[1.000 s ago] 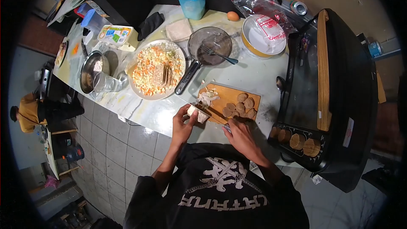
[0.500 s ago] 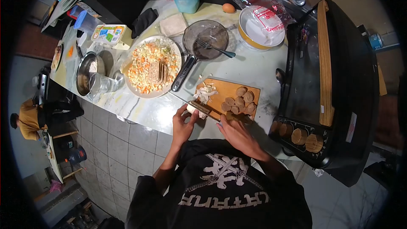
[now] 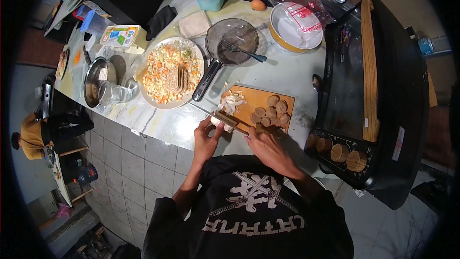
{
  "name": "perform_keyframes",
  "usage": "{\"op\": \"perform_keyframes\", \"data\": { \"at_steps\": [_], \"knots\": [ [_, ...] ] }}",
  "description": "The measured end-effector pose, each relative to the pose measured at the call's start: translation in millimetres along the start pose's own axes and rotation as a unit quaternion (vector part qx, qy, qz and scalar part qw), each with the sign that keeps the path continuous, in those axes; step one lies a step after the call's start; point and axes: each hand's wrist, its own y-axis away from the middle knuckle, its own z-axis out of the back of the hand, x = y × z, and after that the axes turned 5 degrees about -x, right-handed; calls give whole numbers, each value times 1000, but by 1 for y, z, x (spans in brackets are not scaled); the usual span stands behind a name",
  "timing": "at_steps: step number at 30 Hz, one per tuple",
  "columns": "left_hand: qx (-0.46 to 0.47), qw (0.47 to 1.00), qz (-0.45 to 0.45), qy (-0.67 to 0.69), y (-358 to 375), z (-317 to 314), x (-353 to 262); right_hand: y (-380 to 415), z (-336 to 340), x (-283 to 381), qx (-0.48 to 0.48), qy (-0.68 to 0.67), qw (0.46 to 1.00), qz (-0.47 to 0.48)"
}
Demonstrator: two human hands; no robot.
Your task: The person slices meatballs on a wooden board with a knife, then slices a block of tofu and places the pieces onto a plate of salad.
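My left hand point(image 3: 207, 139) is closed around a pale white piece of food point(image 3: 215, 122) at the near left edge of the wooden cutting board point(image 3: 247, 94). In my right hand point(image 3: 265, 147) is a knife point(image 3: 232, 122), its blade pointing left and lying against the white piece. White shreds point(image 3: 233, 101) sit on the board just beyond the blade. Several brown round slices point(image 3: 271, 112) lie on the board's right half. My fingers partly hide the knife's handle and the white piece.
Beyond the board stand a frying pan point(image 3: 232, 41) with a fork point(image 3: 242, 52), a plate point(image 3: 160, 105) of chopped vegetables, and a yellow-white bowl point(image 3: 287, 31). A black oven point(image 3: 342, 86) stands right, metal bowl point(image 3: 91, 86) and clear cup point(image 3: 112, 94) left. Another person point(image 3: 33, 132) is far left.
The view has shifted slightly. Both hands stay in nearly the same place, with the knife still against the white piece.
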Motion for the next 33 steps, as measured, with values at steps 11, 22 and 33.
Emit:
{"op": "perform_keyframes", "data": {
  "at_steps": [11, 22, 33],
  "knots": [
    [7, 1000, 0, 17, 0, 1, 1, -2, -6, -5, 32, 2, 999, -10],
    [-5, 1000, -11, -6, -3, 4, 14, -5, -6, -5, 9, 17, 1000, 8],
    [6, 1000, -24, -14, -5, 3, 9, -9, -3, -7, 47, 23, 998, 22]
  ]
}}
